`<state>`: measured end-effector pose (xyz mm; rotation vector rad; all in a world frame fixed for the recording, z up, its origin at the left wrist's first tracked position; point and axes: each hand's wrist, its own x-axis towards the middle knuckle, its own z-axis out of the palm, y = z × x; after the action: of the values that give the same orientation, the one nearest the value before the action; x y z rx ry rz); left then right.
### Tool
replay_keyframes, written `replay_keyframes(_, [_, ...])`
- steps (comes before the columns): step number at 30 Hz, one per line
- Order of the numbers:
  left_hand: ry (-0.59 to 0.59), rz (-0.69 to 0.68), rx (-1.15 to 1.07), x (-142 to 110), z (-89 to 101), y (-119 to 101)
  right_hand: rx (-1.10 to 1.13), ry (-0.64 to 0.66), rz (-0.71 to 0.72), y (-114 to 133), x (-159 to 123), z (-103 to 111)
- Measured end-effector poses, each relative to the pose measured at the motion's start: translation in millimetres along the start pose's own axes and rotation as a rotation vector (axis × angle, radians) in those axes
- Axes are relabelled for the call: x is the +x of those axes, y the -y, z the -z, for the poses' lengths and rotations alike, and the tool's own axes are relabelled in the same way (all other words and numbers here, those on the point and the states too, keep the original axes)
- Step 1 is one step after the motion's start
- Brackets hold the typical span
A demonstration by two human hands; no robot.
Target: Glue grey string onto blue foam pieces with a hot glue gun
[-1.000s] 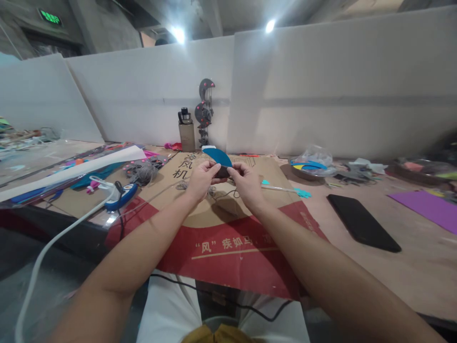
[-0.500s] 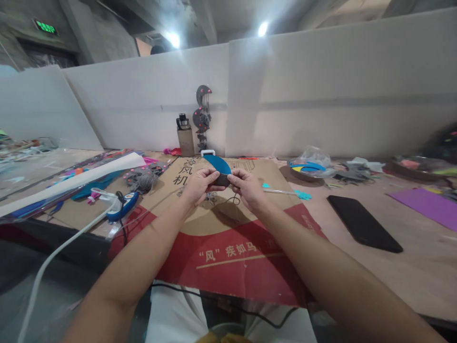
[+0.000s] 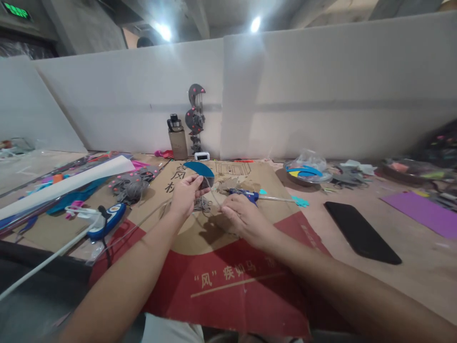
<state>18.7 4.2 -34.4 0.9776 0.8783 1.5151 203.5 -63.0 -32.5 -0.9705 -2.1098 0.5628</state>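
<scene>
Head view: pinching blue piece above cardboard in left grip, pinching yarn in right grip. Likely working yarn around piece; next calls for steady hold, light tension.

Back of worktop: brown bottle upright before white partition, grey crescent ornament with pink dots just beside it, small white device near the ornament's foot. Right side: black phone-like slab lying flat, purple sheet beyond it, round dish farther back bearing clear plastic. Overhead: 2 bright lamps; green lit sign, upper left.
</scene>
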Motion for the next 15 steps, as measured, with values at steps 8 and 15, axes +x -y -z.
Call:
replay_keyframes(8, [-0.031, 0.069, 0.005, -4.6, 1.0, 0.2, -0.373, 0.082, -0.447, -45.6, -9.8, 45.5])
replay_keyframes(15, [-0.044, 0.114, 0.049, -7.5, -1.9, 2.8, -0.49, 0.138, -0.616, -61.8, -10.2, 30.1])
